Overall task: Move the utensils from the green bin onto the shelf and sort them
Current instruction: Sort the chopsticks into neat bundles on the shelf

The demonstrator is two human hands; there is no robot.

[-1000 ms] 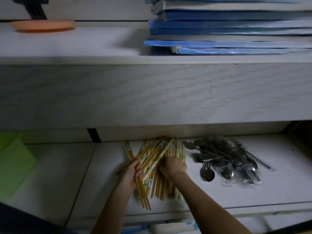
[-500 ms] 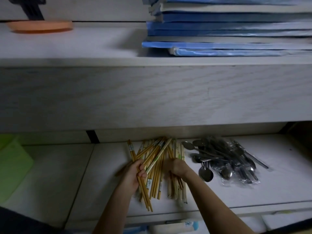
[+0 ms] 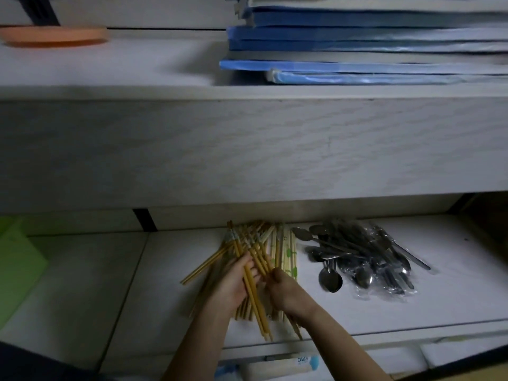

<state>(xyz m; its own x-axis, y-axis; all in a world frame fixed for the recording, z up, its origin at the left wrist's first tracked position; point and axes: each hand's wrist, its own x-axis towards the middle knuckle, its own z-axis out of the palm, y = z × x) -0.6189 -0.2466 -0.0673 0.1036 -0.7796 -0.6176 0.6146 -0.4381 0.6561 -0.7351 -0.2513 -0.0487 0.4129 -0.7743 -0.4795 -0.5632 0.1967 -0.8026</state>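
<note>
Fingers of the left hand are curled round a handful of the darker chopsticks, which run slantwise across the palm and stick out past the wrist toward the front edge. On the right hand the fingers are folded under with the back of the hand facing up, thumb side touching that same handful. The tips are hidden, so I honestly can't tell if it's pinching anything.

Going left to right along the lower shelf: the green bin sits at the far left, well apart from everything else, and it's blurry. Then come the chopsticks, a messy fan lying on the shelf under and around both hands, with darker ones on the left and paler ones with green print on the right. Just beside them are the spoons, a dark metal heap, some loose and some in clear plastic wrap.

Up on the top shelf there's an orange plate on the left and a stack of blue folders on the right.
</note>
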